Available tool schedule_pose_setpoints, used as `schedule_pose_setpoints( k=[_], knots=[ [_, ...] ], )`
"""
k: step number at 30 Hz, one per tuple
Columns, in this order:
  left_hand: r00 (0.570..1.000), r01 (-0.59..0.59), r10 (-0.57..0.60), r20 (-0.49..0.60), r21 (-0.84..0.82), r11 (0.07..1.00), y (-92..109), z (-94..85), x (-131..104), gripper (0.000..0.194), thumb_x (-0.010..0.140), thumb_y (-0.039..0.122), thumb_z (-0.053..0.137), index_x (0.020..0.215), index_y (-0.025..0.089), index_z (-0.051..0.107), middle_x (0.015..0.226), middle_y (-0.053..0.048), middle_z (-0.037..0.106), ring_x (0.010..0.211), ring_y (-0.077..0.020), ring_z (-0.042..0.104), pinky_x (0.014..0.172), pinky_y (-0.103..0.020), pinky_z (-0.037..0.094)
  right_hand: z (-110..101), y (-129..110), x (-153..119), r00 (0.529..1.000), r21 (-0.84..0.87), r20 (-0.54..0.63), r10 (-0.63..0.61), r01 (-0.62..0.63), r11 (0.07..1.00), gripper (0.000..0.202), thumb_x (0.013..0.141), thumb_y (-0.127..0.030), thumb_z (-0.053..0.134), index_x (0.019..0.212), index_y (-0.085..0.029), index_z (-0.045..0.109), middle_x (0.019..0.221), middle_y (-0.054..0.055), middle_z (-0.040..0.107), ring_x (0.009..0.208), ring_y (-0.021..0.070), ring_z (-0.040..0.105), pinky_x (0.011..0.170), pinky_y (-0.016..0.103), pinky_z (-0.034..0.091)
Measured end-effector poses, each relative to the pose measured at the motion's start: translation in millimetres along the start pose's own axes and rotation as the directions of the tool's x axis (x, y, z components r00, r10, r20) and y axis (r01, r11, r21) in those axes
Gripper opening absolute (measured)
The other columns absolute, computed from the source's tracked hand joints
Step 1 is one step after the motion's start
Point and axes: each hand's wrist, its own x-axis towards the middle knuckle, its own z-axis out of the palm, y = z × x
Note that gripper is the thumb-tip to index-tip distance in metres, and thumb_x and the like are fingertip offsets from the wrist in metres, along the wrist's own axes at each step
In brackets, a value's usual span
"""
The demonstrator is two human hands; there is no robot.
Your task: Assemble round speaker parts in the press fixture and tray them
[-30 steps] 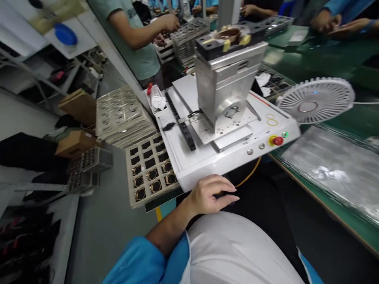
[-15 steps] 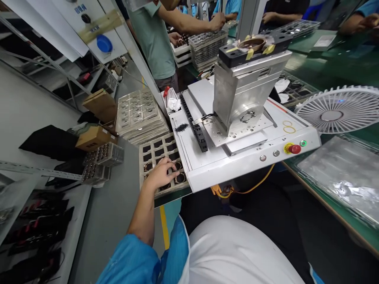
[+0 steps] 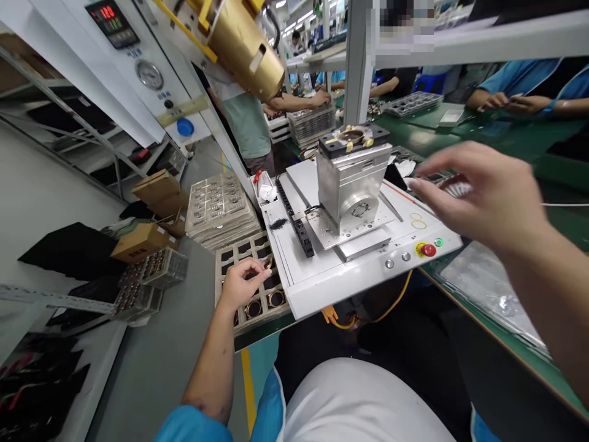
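Note:
Over the compartment tray (image 3: 242, 325) at the left of the machine, my left hand (image 3: 243, 281) pinches a small ring-shaped part (image 3: 268, 263) between thumb and fingertips. Dark round parts with gold rims (image 3: 253, 308) sit in the tray's near compartments. At the right, my right hand (image 3: 483, 190) is raised in the air, blurred, thumb and fingers apart with nothing between them. A metal block fixture (image 3: 352, 184) stands on the white machine base (image 3: 322, 285); its black top plate (image 3: 332, 146) bears a brown ring and yellow tabs.
Stacked clear trays (image 3: 221, 209) stand behind the compartment tray. A gold cylinder (image 3: 248, 55) hangs at the upper left. A red emergency button (image 3: 428, 250) is on the base's front edge. Plastic-covered trays (image 3: 483, 279) lie at the right; people work at the back.
My right hand has come into view at the right. My left hand has lifted slightly with a ring-shaped part in its pinch. The view has tilted up, showing the gold cylinder.

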Motion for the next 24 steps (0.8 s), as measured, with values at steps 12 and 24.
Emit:
schedule_pose_setpoints(
  k=[12, 24],
  knots=[
    [0.913, -0.348, 0.333, -0.236, -0.023, 0.937, 66.0, -7.2, 69.6, 0.026, 0.093, 0.041, 0.068, 0.076, 0.021, 0.064, 0.096, -0.007, 0.069, 0.091, -0.0225, 0.071, 0.087, -0.040, 0.061, 30.0, -28.1, 161.7, 0.811, 0.067, 0.583, -0.053, 0.017, 0.998, 0.036, 0.081, -0.025, 0.074, 0.101, 0.006, 0.072, 0.089, -0.008, 0.070, 0.109, 0.0143, 0.068, 0.110, 0.042, 0.039],
    [0.697, -0.716, 0.690, 0.195, 0.153, 0.681, 207.0, 14.3, 232.4, 0.015, 0.088, 0.028, 0.072, 0.080, 0.016, 0.077, 0.089, -0.003, 0.074, 0.095, -0.0249, 0.073, 0.094, -0.048, 0.057, 19.6, -8.0, 66.5, 0.996, 0.694, -0.018, 0.086, -0.049, 0.719, 0.023, 0.081, -0.018, 0.086, 0.098, -0.015, 0.070, 0.104, 0.008, 0.078, 0.097, 0.0181, 0.074, 0.096, 0.033, 0.060]
  ],
)
